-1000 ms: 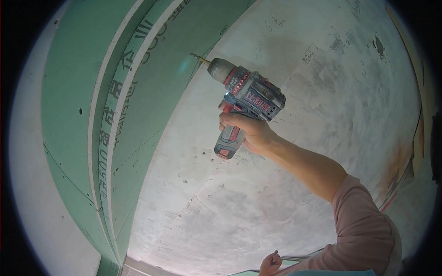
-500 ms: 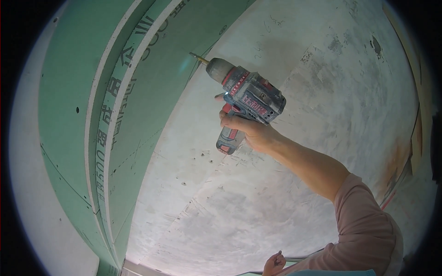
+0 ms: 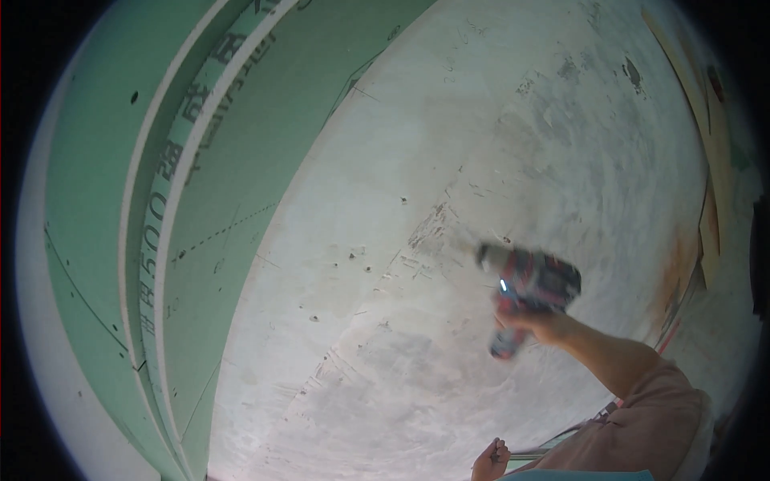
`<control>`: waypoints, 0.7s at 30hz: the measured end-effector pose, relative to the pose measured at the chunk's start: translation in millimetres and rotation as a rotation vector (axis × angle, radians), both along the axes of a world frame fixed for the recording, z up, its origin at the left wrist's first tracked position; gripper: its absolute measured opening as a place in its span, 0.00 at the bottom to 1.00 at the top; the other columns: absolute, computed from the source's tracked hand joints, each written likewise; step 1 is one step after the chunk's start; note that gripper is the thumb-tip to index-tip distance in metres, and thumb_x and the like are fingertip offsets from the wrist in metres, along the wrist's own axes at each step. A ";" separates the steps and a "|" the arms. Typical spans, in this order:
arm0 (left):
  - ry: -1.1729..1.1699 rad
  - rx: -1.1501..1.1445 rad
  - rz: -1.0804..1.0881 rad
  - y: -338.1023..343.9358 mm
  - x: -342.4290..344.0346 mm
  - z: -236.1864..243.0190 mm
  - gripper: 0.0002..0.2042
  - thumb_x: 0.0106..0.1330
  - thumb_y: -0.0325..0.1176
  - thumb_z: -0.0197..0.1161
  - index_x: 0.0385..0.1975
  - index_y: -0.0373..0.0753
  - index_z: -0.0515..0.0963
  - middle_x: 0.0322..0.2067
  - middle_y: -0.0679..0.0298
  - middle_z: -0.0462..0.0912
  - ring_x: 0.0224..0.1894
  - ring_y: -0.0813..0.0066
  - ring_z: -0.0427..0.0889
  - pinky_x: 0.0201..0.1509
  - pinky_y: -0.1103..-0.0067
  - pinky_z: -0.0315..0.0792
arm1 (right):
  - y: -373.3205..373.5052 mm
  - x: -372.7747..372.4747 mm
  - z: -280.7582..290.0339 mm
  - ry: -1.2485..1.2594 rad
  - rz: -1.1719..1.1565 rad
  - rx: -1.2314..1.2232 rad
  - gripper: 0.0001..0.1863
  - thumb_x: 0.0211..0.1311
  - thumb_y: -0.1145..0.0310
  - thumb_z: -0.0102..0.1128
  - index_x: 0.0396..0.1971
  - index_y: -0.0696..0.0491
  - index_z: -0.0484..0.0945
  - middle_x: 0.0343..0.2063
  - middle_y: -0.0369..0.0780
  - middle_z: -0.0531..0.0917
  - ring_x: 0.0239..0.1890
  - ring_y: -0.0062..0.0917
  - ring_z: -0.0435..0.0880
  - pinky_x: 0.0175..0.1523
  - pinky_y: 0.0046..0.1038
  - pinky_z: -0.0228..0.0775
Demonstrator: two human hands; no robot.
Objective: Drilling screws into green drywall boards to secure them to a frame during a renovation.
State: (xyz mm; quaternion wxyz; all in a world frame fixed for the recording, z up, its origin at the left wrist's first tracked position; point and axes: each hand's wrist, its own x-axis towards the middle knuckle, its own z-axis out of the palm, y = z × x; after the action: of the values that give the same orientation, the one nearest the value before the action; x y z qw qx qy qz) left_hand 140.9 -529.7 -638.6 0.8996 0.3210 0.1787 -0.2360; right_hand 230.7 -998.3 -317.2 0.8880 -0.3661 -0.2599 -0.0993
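Note:
My right hand grips the handle of a cordless drill, dark with red parts. The drill is smeared by motion, and its bit end points to the upper left, off the pale wall-like surface behind it. A small white light glows near the trigger. Low in the picture my left hand is closed, with something small and dark at its fingers that I cannot make out. Green board with dark printing runs along the left, with a recessed channel between two pale edges.
The large whitish surface has scuffs, dark holes and patches of grey. Wooden strips stand along the far right. A thin dark rail shows beside my left hand.
My right hand has drawn the drill away from the green board's edge, down and to the right. The view has shifted slightly. My left hand stays closed low in the picture.

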 end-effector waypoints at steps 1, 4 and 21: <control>-0.007 -0.072 0.001 5.7 6.7 -1.3 0.08 0.76 0.33 0.49 0.42 0.34 0.69 0.24 0.67 0.69 0.23 0.79 0.66 0.25 0.85 0.64 | 8.7 -10.5 -29.3 0.035 -0.008 -0.063 0.20 0.59 0.67 0.68 0.50 0.53 0.77 0.33 0.32 0.80 0.37 0.16 0.78 0.41 0.26 0.73; 0.085 0.093 -0.054 -77.1 6.9 82.0 0.07 0.74 0.29 0.50 0.42 0.33 0.70 0.27 0.65 0.70 0.26 0.78 0.64 0.30 0.80 0.59 | 2.6 -50.2 -100.6 0.256 -0.023 -0.239 0.17 0.56 0.72 0.69 0.46 0.54 0.78 0.32 0.32 0.81 0.35 0.15 0.78 0.41 0.25 0.73; -0.185 0.084 0.259 -413.2 58.8 182.4 0.02 0.72 0.30 0.55 0.38 0.40 0.72 0.26 0.66 0.75 0.26 0.79 0.68 0.30 0.82 0.62 | -174.6 -66.4 -174.2 0.481 0.228 -0.406 0.14 0.54 0.73 0.70 0.41 0.53 0.80 0.28 0.32 0.82 0.31 0.16 0.80 0.36 0.24 0.74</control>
State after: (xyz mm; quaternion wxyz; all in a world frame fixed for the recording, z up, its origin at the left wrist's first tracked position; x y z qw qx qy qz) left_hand 199.7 -942.9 -456.3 0.9210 0.3528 0.1445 -0.0798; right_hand 164.3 -1173.0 -491.4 0.8384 -0.5169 -0.0965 0.1437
